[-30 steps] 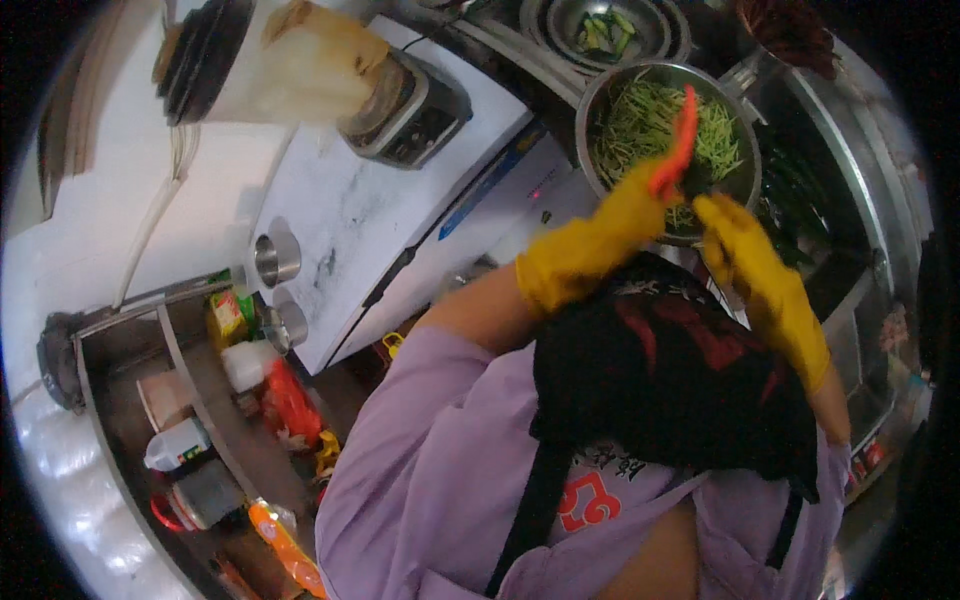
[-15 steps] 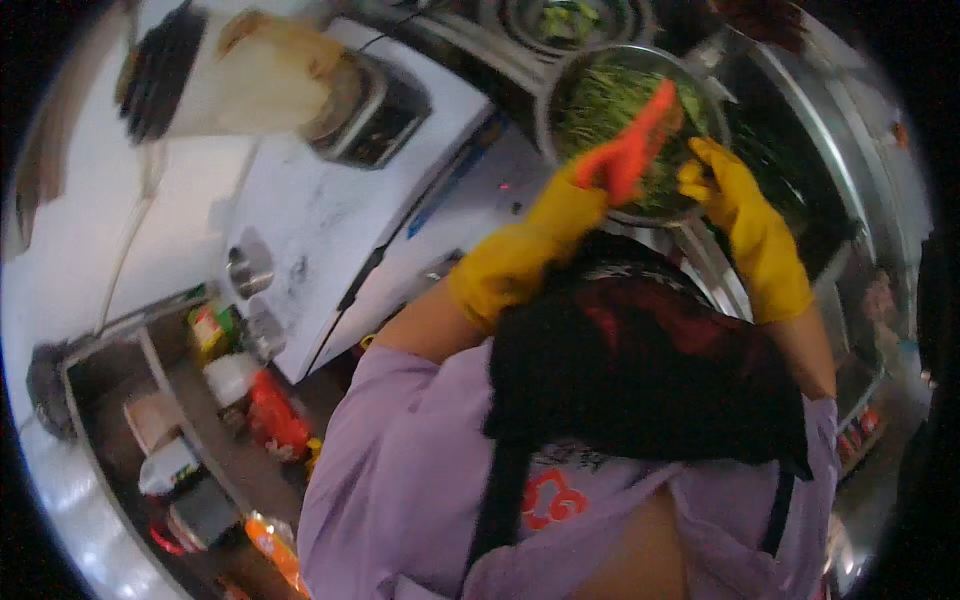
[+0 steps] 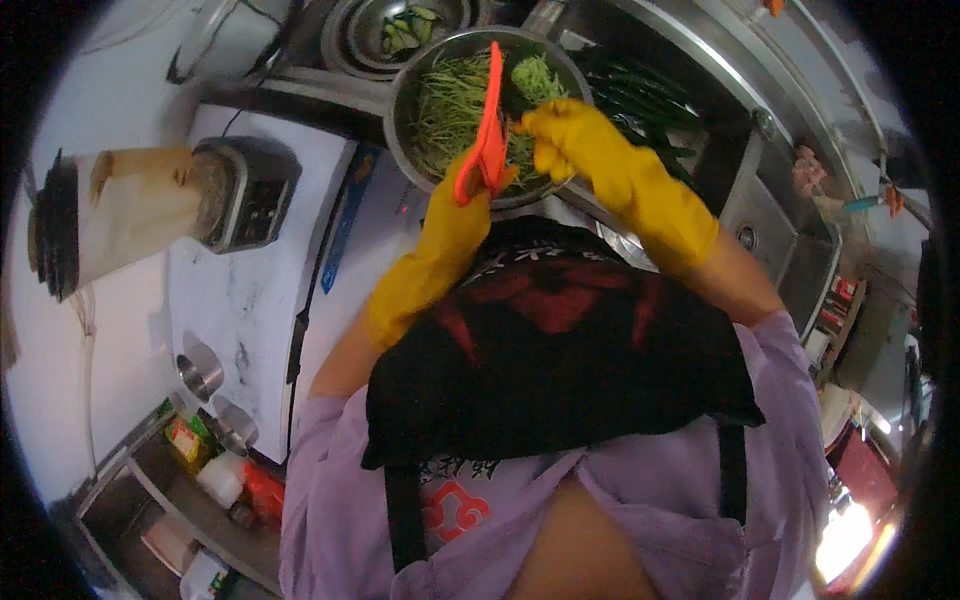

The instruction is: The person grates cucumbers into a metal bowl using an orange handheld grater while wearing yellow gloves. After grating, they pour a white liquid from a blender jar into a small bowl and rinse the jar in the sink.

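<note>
A metal bowl [image 3: 398, 135] full of thin green shreds [image 3: 440, 105] sits at the sink in front of me. My left hand [image 3: 462, 215], in a yellow rubber glove, grips an orange hand-held grater [image 3: 490, 125] upright over the bowl. It is seen nearly edge-on, so its face is hidden. My right hand [image 3: 580, 140], gloved in yellow too, is beside the grater above the bowl's right part. Its fingers are curled together, and what they hold, if anything, cannot be made out. A paler clump of shreds [image 3: 537, 78] lies near the bowl's far right.
Long dark green cucumbers [image 3: 635, 95] lie in the sink right of the bowl. Nested metal bowls [image 3: 340, 40] with green pieces stand behind it. On the left, a blender [image 3: 245, 195] stands on a white surface [image 3: 250, 300], with metal cups [image 3: 200, 372] nearer me.
The view has swung, shifting the scene left. The grater has turned from slanting right to nearly upright. My right hand has come from the bowl's right edge to beside the grater, fingers closing.
</note>
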The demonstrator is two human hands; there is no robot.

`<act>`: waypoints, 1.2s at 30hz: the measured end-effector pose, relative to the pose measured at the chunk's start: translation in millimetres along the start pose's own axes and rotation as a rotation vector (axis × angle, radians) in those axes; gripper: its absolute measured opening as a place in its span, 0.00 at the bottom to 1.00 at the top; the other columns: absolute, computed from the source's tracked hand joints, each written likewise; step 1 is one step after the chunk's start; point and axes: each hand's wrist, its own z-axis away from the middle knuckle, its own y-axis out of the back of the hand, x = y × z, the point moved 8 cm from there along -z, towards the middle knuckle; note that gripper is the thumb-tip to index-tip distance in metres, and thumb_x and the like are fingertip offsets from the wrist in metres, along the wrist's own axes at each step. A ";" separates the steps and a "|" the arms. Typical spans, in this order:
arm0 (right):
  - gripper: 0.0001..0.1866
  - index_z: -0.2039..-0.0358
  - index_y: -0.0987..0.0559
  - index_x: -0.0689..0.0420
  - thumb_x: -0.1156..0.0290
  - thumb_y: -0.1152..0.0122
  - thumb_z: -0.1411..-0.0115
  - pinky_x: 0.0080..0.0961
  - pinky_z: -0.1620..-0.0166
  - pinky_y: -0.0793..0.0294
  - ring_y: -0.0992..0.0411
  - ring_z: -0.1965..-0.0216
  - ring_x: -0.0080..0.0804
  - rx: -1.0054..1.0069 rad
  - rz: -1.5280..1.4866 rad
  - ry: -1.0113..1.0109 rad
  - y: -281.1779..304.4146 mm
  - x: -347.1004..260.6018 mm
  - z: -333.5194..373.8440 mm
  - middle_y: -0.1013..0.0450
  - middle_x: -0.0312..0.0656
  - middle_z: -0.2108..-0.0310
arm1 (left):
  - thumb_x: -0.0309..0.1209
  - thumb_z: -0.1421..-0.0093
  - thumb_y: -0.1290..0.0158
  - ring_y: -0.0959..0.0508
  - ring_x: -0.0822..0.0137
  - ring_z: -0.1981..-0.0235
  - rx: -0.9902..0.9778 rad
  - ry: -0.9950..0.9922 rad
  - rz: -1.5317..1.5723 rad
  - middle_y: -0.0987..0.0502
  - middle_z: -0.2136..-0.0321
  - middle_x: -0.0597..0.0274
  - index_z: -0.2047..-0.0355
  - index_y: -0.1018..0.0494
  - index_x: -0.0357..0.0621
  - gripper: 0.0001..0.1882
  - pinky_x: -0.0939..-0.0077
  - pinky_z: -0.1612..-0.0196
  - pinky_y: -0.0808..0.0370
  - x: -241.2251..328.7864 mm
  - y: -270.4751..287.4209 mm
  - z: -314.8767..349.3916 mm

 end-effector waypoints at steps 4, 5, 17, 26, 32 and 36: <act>0.17 0.60 0.23 0.58 0.56 0.45 0.38 0.21 0.76 0.33 0.32 0.81 0.26 0.020 -0.047 0.157 23.6 0.0 -15.6 0.29 0.37 0.79 | 0.15 0.40 0.55 0.29 0.66 0.45 -0.059 0.014 0.125 0.29 0.46 0.57 0.44 0.36 0.37 0.23 0.73 0.42 0.34 11.7 -0.5 16.1; 0.18 0.59 0.24 0.58 0.56 0.45 0.38 0.21 0.75 0.32 0.32 0.81 0.26 -0.054 0.004 0.200 4.1 -9.9 10.4 0.29 0.37 0.79 | 0.14 0.40 0.56 0.29 0.66 0.45 0.007 0.072 0.149 0.29 0.46 0.57 0.43 0.36 0.37 0.23 0.72 0.42 0.35 24.8 -0.6 3.4; 0.19 0.56 0.24 0.56 0.53 0.43 0.39 0.20 0.75 0.34 0.33 0.80 0.24 -0.258 0.039 -0.120 -37.3 -6.6 37.8 0.28 0.37 0.79 | 0.13 0.40 0.56 0.29 0.68 0.45 0.069 0.196 0.043 0.30 0.46 0.57 0.42 0.37 0.38 0.24 0.73 0.42 0.34 20.5 8.3 -14.6; 0.19 0.57 0.24 0.56 0.54 0.44 0.38 0.21 0.75 0.32 0.32 0.80 0.24 -0.150 0.004 -0.058 -18.4 3.6 6.7 0.28 0.37 0.78 | 0.15 0.40 0.55 0.28 0.69 0.48 0.110 0.148 0.109 0.27 0.50 0.61 0.44 0.34 0.39 0.22 0.75 0.45 0.32 17.7 11.0 -12.8; 0.18 0.58 0.23 0.56 0.55 0.47 0.37 0.20 0.77 0.37 0.34 0.81 0.24 -0.054 0.060 -0.048 4.6 1.6 -32.5 0.28 0.36 0.79 | 0.14 0.40 0.58 0.27 0.68 0.48 0.031 0.058 0.039 0.27 0.49 0.59 0.43 0.35 0.39 0.23 0.73 0.43 0.33 6.6 9.2 -1.2; 0.20 0.52 0.27 0.59 0.56 0.48 0.36 0.23 0.70 0.30 0.29 0.76 0.28 0.012 0.018 0.012 22.0 2.2 -43.4 0.24 0.41 0.73 | 0.14 0.39 0.57 0.28 0.67 0.48 0.041 0.020 0.048 0.27 0.49 0.58 0.44 0.34 0.39 0.23 0.71 0.42 0.34 16.8 11.9 5.7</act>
